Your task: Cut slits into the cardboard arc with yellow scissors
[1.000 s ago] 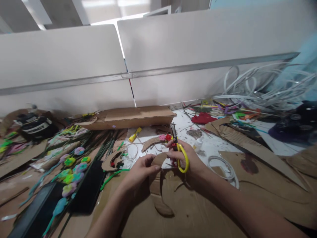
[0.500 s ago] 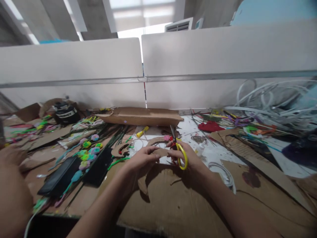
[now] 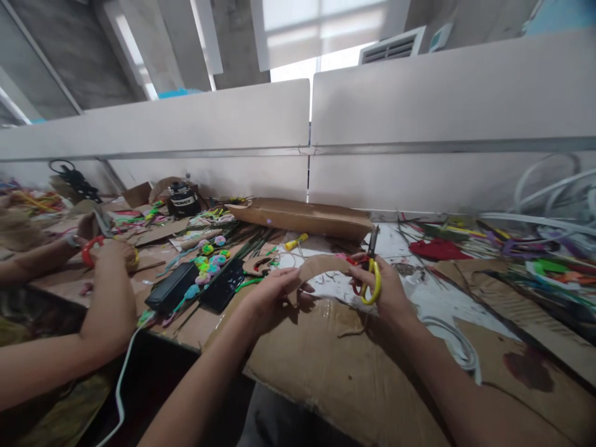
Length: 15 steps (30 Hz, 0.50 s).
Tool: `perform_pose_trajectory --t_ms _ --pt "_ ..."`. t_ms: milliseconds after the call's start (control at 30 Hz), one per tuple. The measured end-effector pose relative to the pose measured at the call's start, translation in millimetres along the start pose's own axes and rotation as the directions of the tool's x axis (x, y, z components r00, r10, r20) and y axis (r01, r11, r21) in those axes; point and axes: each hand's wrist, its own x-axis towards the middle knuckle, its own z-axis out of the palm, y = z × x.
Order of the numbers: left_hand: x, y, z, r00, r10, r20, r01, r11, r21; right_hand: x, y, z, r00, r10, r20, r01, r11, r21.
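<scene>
Where your hands are: your left hand and right hand work close together, just above a large cardboard sheet spread across the bench.

Left fingers: your left fingers are clenched on one end of a curved cardboard strip.

Right fingers: your right fingers are closed through the loops of yellow-handled scissors, with the blades pointing up and away from you.

Curved strip: it arches between your hands, its far end at the scissors. You cannot tell whether the blades are biting it.

Containers: a long cardboard box lies along the foot of the white partition, its inside hidden. Farther left stands a black canister with a white label, its contents also out of sight.

Around you: a yellow glue stick lies just past the strip, with red felt off to the right and colored pom-poms to the left.

Co-worker: at far left, a co-worker's hands hold red-handled scissors.
</scene>
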Motion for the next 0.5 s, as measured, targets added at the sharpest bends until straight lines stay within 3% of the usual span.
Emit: perform_pose_trajectory --t_ms 200,333,500 --pt "-2 -1 -2.1 0.998 0.007 0.062 -0.011 0.997 0.07 1 1 0 0.999 -0.037 0.001 0.037 0.999 -0.024" --pt "7 5 -5.3 0.999 0.038 0.035 -0.042 0.991 0.128 1 -2 1 0.999 -0.042 0.01 0.042 0.999 -0.029" --pt "32 27 -11.2 0.987 0.159 -0.03 -0.151 0.972 0.177 0 1 4 0.998 -0.047 -0.029 0.046 0.998 -0.035"
